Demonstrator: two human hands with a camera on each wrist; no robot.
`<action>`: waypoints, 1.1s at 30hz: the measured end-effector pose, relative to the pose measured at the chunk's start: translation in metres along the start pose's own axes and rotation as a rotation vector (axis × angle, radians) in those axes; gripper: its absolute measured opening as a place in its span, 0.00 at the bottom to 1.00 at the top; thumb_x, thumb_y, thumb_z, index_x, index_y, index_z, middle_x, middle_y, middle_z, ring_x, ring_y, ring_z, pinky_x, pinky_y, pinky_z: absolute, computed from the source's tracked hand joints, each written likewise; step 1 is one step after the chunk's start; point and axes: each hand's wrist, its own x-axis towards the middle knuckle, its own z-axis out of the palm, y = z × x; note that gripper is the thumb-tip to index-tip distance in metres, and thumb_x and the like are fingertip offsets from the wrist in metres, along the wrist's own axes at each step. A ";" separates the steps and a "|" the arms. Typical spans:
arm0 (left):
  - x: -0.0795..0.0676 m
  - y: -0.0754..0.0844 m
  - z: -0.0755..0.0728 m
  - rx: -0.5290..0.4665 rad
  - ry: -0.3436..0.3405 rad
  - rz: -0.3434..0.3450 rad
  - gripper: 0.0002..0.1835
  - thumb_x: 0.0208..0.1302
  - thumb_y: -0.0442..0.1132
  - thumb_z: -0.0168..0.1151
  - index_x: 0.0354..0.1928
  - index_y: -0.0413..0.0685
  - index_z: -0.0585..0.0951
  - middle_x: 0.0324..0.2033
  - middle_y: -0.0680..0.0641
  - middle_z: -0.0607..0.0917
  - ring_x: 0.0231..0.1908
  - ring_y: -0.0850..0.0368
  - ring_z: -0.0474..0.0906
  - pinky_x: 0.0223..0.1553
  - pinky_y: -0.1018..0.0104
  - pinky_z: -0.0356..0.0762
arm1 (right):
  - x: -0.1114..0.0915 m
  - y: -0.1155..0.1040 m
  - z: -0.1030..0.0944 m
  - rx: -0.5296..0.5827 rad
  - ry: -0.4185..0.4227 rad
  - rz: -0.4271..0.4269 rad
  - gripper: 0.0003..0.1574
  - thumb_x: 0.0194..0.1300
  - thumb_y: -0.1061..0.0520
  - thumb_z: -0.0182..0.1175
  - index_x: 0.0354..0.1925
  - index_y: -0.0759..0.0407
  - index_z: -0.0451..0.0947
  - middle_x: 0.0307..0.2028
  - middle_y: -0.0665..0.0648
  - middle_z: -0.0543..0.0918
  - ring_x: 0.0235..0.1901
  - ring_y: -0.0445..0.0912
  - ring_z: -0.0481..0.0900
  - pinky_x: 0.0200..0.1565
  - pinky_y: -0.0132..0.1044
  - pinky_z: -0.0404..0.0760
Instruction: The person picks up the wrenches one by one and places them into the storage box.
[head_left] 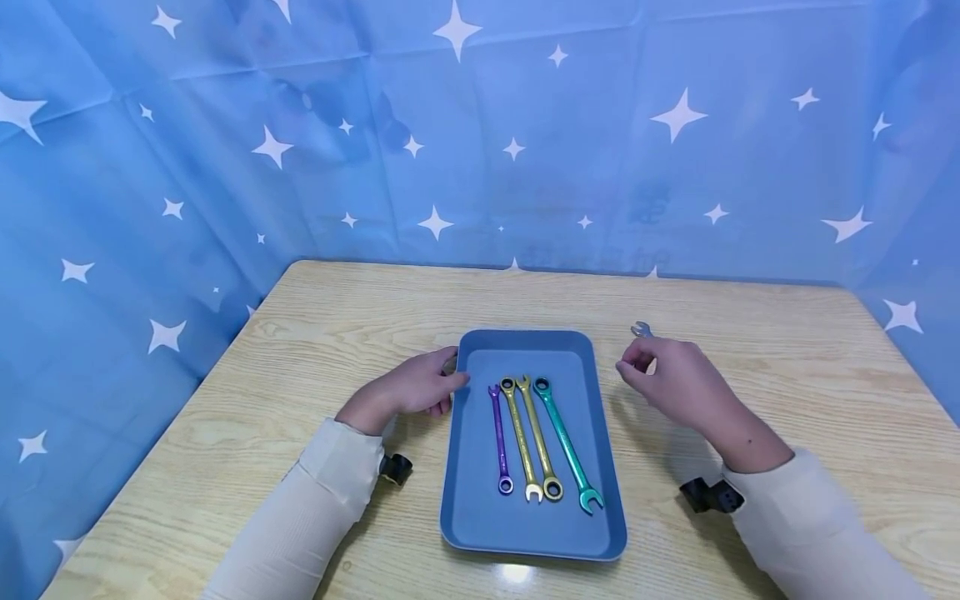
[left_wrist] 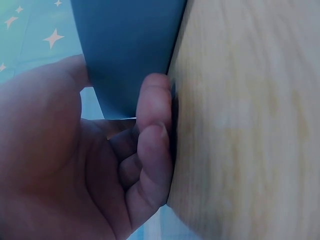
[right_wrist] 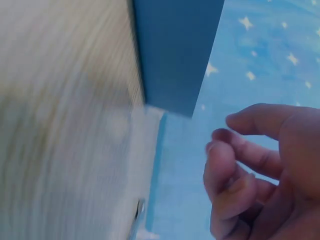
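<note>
A blue-grey tray (head_left: 532, 533) lies on the wooden table, holding a purple wrench (head_left: 500, 437), two gold wrenches (head_left: 522, 433) and a green wrench (head_left: 567, 442) side by side. My left hand (head_left: 412, 385) grips the tray's left side near the far corner, thumb at the rim and fingers curled against the outer wall (left_wrist: 125, 55). To the right of the tray, my right hand (head_left: 678, 383) hovers above the table with loosely curled fingers and nothing in them. Just behind it, the head of a silver wrench (head_left: 642, 329) peeks out; the hand hides the rest.
The light wooden table (head_left: 360, 308) ends at a blue curtain (head_left: 480, 183) with white stars. Small black cameras (head_left: 397, 468) are strapped at both wrists, over pale sleeves (head_left: 300, 517).
</note>
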 end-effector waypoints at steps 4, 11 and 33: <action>0.000 0.000 0.000 -0.010 -0.002 -0.002 0.34 0.67 0.55 0.46 0.72 0.59 0.50 0.21 0.48 0.82 0.21 0.54 0.80 0.32 0.64 0.76 | 0.002 0.011 -0.004 -0.067 0.006 0.019 0.10 0.63 0.54 0.55 0.38 0.58 0.78 0.30 0.57 0.82 0.12 0.42 0.65 0.16 0.34 0.64; 0.000 -0.001 0.000 -0.019 0.002 0.012 0.32 0.67 0.54 0.46 0.70 0.61 0.53 0.21 0.47 0.82 0.20 0.53 0.79 0.30 0.64 0.76 | 0.005 0.026 -0.008 -0.119 -0.038 0.060 0.20 0.62 0.54 0.56 0.50 0.64 0.74 0.40 0.66 0.81 0.27 0.48 0.80 0.23 0.37 0.73; 0.001 -0.002 0.000 -0.017 -0.001 0.006 0.33 0.67 0.55 0.46 0.71 0.61 0.51 0.22 0.47 0.82 0.21 0.53 0.79 0.30 0.64 0.76 | 0.006 0.041 -0.014 -0.098 -0.185 0.118 0.19 0.68 0.56 0.48 0.50 0.67 0.73 0.28 0.63 0.74 0.13 0.44 0.62 0.17 0.36 0.64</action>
